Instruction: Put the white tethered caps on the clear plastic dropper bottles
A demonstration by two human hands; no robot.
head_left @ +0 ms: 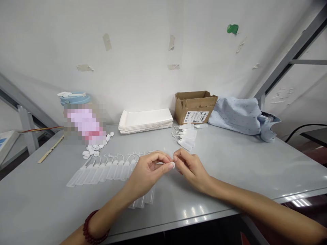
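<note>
- A small white piece (173, 165) is at the fingertips, over the middle of the bench (235, 160), nearer its front edge. It is too small to tell which way its long side points.
- The left hand (146, 170) pinches it between thumb and finger, so this hand is nearest.
- The right hand (191, 166) is just to the right, fingers bunched close by the piece; I cannot tell if they grip it.
- A row of clear bottles (103, 173) runs left from the left hand, their long sides going from front to back, thin tubes toward the back edge.
- White caps (92, 148) lie behind the row's left end.
- More bottles (188, 136) lie before the brown box (195, 107) near the back edge.
</note>
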